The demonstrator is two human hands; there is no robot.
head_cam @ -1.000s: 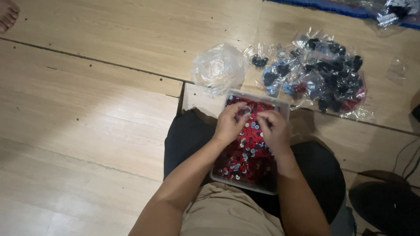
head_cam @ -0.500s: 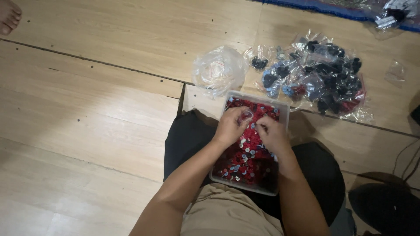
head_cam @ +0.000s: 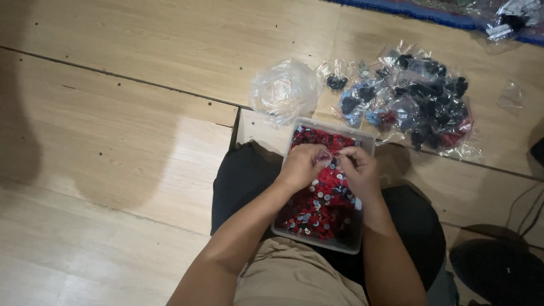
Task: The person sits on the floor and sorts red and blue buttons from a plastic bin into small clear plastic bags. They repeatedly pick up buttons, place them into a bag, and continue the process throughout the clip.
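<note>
Hands meet over the clear plastic tub [head_cam: 362, 141] on my lap: left hand [head_cam: 301, 165] and right hand [head_cam: 357, 169] pinch a small clear bag [head_cam: 324, 157] between fingertips, above red and grey small parts [head_cam: 317, 204]. Filled bags [head_cam: 413, 102] lie near on the wooden floor [head_cam: 113, 124].

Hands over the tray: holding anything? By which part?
Both hands, left hand and right hand, meet over the clear tray of red pieces, pinching something small and clear between fingertips. Exact part can't be told.
</note>
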